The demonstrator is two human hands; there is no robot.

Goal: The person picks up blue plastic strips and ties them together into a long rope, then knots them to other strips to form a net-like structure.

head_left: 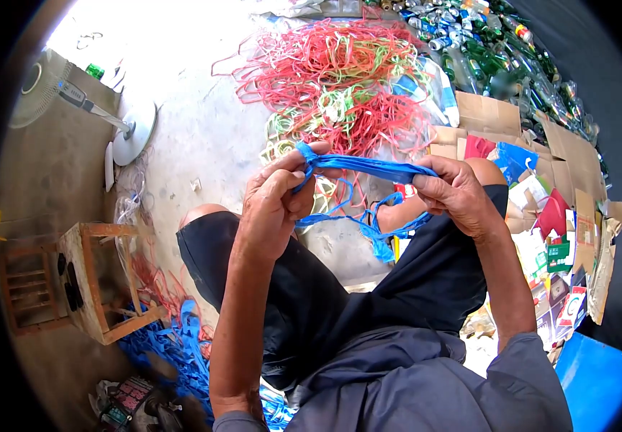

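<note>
A bundle of blue strapping point(365, 166) is stretched between my two hands above my knees. My left hand point(280, 189) pinches its left end, where the strands look looped or knotted near the fingertips. At the other end, my right hand point(449, 189) grips the folded strap between thumb and fingers. Loose blue strands point(376, 227) hang below and drape across the lower leg. Whether the strands below join the held bundle is hard to make out.
A tangled heap of red and green strapping point(340, 79) lies ahead. Bottles and cans point(484, 50) and flattened cardboard point(487, 111) fill the right side. To the left are a standing fan point(134, 129), a wooden stool point(98, 281) and a blue strapping pile point(170, 353).
</note>
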